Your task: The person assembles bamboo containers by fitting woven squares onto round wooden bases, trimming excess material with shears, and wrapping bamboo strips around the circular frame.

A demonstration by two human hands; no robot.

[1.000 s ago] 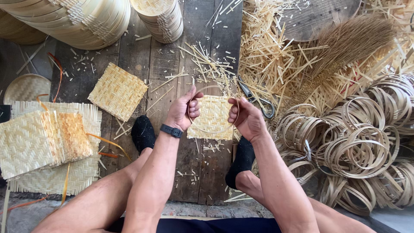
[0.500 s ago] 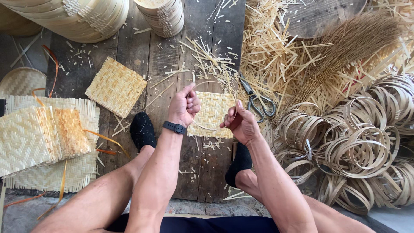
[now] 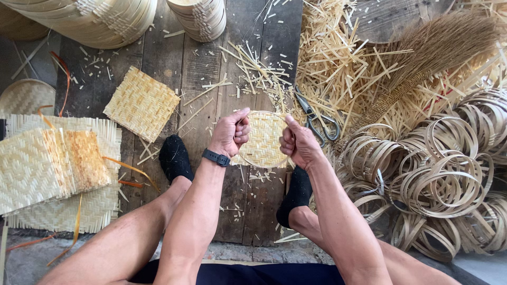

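Observation:
A small woven bamboo mat with a thin bamboo hoop pressed around it (image 3: 262, 138) hangs above the plank floor between both hands. My left hand (image 3: 229, 133), with a black wristband, grips its left edge. My right hand (image 3: 297, 142) pinches its right edge, thumb on the rim. Both feet in black socks rest on the planks just below it.
Scissors (image 3: 317, 120) lie just right of the hands among bamboo offcuts. A pile of bamboo hoops (image 3: 443, 174) fills the right side, a straw broom (image 3: 422, 58) above it. A square woven mat (image 3: 141, 103) and a stack of mats (image 3: 47, 169) lie left; stacked baskets (image 3: 84, 16) at top.
The woven square between the hands now sits inside a round hoop. Both hands have shifted slightly around its edge, and the view has tilted a little.

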